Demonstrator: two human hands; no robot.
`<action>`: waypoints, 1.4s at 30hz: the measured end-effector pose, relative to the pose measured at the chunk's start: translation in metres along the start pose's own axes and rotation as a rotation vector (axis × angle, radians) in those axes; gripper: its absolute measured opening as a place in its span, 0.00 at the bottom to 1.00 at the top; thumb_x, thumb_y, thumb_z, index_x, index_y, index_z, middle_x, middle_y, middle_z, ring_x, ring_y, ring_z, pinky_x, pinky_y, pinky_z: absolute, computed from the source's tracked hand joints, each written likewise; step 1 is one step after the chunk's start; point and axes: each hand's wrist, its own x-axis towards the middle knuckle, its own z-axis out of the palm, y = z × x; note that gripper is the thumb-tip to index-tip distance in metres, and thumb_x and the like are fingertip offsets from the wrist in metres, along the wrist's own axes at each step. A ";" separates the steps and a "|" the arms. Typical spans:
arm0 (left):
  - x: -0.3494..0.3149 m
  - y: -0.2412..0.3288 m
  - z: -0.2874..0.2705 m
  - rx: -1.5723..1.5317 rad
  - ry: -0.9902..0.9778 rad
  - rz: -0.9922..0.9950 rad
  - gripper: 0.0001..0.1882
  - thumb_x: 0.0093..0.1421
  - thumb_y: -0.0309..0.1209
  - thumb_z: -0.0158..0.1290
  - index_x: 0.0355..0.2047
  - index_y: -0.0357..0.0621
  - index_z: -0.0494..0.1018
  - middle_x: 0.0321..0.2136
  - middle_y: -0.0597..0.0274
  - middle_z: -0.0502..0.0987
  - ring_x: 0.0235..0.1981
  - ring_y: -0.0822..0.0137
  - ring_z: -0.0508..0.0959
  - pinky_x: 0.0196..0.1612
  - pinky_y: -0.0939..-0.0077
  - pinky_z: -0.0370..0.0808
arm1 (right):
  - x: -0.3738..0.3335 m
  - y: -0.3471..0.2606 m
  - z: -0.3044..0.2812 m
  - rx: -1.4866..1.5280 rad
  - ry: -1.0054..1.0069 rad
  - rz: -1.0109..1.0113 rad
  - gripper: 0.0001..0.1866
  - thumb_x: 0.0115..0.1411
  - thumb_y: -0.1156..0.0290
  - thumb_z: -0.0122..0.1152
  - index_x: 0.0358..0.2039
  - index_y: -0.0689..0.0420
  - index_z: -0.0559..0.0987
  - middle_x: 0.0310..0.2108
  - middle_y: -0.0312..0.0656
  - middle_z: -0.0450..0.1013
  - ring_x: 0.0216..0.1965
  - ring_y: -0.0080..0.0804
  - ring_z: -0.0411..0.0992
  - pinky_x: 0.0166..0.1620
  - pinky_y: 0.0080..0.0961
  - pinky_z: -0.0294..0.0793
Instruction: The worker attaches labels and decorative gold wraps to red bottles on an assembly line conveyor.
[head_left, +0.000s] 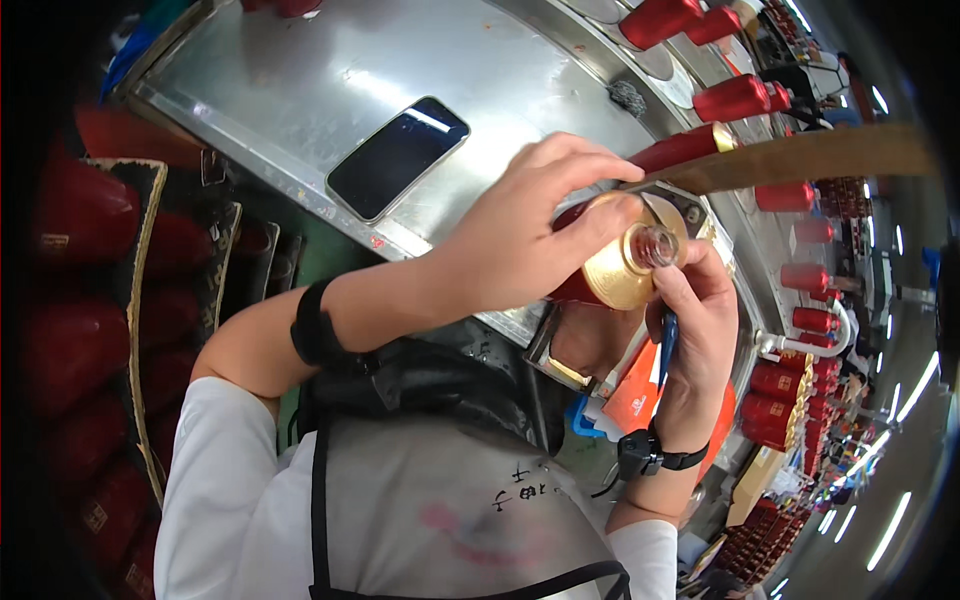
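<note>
My left hand (525, 225) clamps the gold-shouldered red bottle (612, 268), my right hand (703, 305) pinches its neck (656, 245); probably slick, stiff, breakable, best held round the shoulder.

A black strap (312, 325) is worn behind the left fingers (585, 172), a black band (686, 460) with boxy module (637, 455) behind the right fingers (680, 292). Farther back, white sleeves (215, 450) are worn; the sheer apron (400, 480) is black-edged, inked and pink-smudged.

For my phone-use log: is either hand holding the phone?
No: the phone lies on the metal table, while the left hand and right hand are both at the bottle.
</note>
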 end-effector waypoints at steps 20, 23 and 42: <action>0.004 0.014 0.008 0.583 -0.054 0.336 0.35 0.50 0.40 0.66 0.55 0.37 0.67 0.52 0.49 0.67 0.54 0.52 0.69 0.58 0.63 0.66 | 0.019 -0.001 -0.020 -0.057 -0.120 -0.039 0.11 0.56 0.70 0.71 0.32 0.60 0.76 0.24 0.30 0.74 0.27 0.13 0.70 0.31 0.12 0.68; 0.006 0.020 -0.001 0.464 -0.161 0.172 0.34 0.51 0.37 0.65 0.56 0.37 0.66 0.53 0.50 0.68 0.56 0.53 0.69 0.60 0.63 0.65 | 0.021 -0.002 -0.016 -0.008 -0.205 -0.034 0.11 0.56 0.69 0.72 0.32 0.56 0.77 0.25 0.25 0.69 0.28 0.09 0.65 0.31 0.11 0.63; 0.015 0.031 -0.010 0.774 -0.275 0.227 0.48 0.35 0.47 0.74 0.55 0.40 0.68 0.47 0.52 0.66 0.50 0.53 0.70 0.56 0.62 0.67 | 0.027 0.008 -0.016 -0.078 -0.216 -0.059 0.12 0.54 0.69 0.73 0.33 0.58 0.77 0.24 0.28 0.72 0.27 0.12 0.68 0.31 0.13 0.66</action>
